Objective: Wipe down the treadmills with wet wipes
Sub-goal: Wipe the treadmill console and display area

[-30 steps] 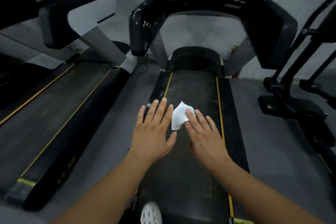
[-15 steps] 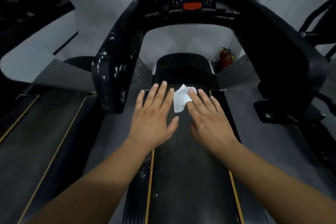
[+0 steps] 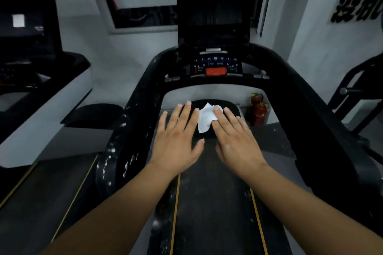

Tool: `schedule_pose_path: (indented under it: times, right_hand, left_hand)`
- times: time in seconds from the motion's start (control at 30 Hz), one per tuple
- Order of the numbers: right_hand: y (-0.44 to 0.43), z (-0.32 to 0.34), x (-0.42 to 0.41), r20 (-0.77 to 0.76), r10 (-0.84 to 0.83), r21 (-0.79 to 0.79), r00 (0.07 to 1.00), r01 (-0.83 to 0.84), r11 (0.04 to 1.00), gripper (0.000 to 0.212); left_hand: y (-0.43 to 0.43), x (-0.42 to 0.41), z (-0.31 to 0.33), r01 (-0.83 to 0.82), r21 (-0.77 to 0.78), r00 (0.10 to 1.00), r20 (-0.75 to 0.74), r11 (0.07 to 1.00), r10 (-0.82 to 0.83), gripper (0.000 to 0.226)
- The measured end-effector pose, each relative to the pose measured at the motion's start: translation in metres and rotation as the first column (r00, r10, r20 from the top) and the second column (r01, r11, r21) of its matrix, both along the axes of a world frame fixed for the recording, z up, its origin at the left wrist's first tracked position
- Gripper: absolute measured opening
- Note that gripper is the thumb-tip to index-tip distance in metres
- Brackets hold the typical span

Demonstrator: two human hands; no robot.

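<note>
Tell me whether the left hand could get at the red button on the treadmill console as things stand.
Probably yes. The left hand is flat and holds nothing, and nothing stands between it and the red button up on the console; it would only have to lift past the console's lower edge.

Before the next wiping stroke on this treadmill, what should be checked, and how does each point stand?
1. Wet wipe pinned under the right hand: ok, two straight fingers lie on it.
2. Left hand off the wipe: ok, it is spread flat beside it.
3. Belt stopped: cannot tell; the console screen is dark.
4. Room to push farther forward: not ok, the wipe is at the belt's front end.
5. Left handrail clean: not ok, white specks show.
</note>
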State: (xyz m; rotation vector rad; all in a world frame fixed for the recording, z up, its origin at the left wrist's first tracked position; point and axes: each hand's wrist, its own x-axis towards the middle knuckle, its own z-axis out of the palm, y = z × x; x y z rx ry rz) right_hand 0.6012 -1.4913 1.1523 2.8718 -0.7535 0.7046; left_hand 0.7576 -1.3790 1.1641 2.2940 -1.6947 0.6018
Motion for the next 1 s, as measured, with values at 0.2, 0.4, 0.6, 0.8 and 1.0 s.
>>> schedule_pose_path:
  times: [0.2, 0.4, 0.6, 0.8, 1.0]
  right_hand:
    - [-0.095, 0.016, 0.044, 0.019, 0.087, -0.001, 0.996, -0.087, 0.996, 0.057]
    - [-0.177, 0.024, 0.095, 0.002, 0.164, -0.014, 0.986, -0.164, 0.986, 0.056]
    - [-0.238, 0.02, 0.18, 0.004, 0.187, -0.03, 0.982, -0.187, 0.982, 0.056]
    - [-0.294, -0.003, 0.274, -0.048, 0.197, -0.046, 0.979, -0.2, 0.979, 0.056]
    - [-0.327, -0.031, 0.344, -0.097, 0.232, 0.03, 0.968, -0.23, 0.973, 0.064]
  left_hand:
    - [-0.09, 0.034, 0.013, -0.093, -0.001, 0.996, 0.005, 0.996, 0.093, 0.078]
    - [-0.16, 0.08, 0.024, -0.125, -0.006, 0.992, 0.031, 0.992, 0.125, 0.076]
    - [-0.22, 0.159, 0.015, -0.143, 0.021, 0.988, 0.06, 0.99, 0.142, 0.076]
    - [-0.279, 0.256, -0.014, -0.121, 0.074, 0.991, 0.058, 0.99, 0.117, 0.076]
    - [-0.317, 0.329, -0.047, -0.095, 0.104, 0.994, 0.066, 0.99, 0.088, 0.075]
